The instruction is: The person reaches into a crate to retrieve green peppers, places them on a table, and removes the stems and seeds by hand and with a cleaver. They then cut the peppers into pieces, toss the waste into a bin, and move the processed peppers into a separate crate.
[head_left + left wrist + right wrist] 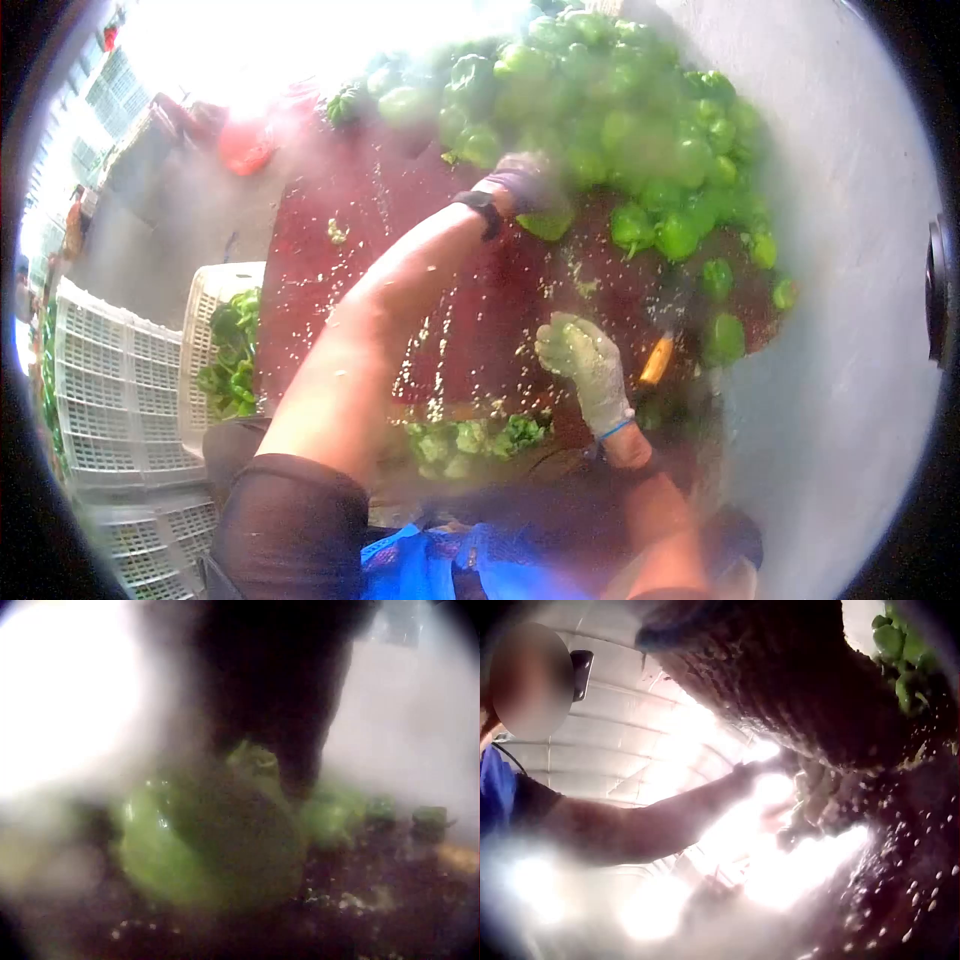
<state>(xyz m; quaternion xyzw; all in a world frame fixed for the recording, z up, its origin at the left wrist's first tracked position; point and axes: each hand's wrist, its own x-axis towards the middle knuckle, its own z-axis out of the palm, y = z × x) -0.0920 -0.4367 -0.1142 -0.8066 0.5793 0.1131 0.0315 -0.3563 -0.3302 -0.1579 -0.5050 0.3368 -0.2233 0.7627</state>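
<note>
In the head view the left hand (522,182), in a dark glove with a black band at the wrist, reaches to the near edge of the pepper heap, holding a green pepper (547,222). The left wrist view shows that pepper (202,847) large and blurred beneath the dark hand (262,690); the fingertips are hidden. My right hand (585,362), in a pale, dirty glove, hovers near the front of the dark red board (490,300), its fingers loosely bent with nothing visible in them. In the right wrist view that hand (780,682) is a dark shape.
A large heap of green peppers (620,110) covers the board's back and right. An orange-yellow handle (657,360) lies right of the right hand. Pale scraps (470,438) gather at the front edge. White crates (120,370) stand at left, one with green pieces (232,350). Seeds dot the board.
</note>
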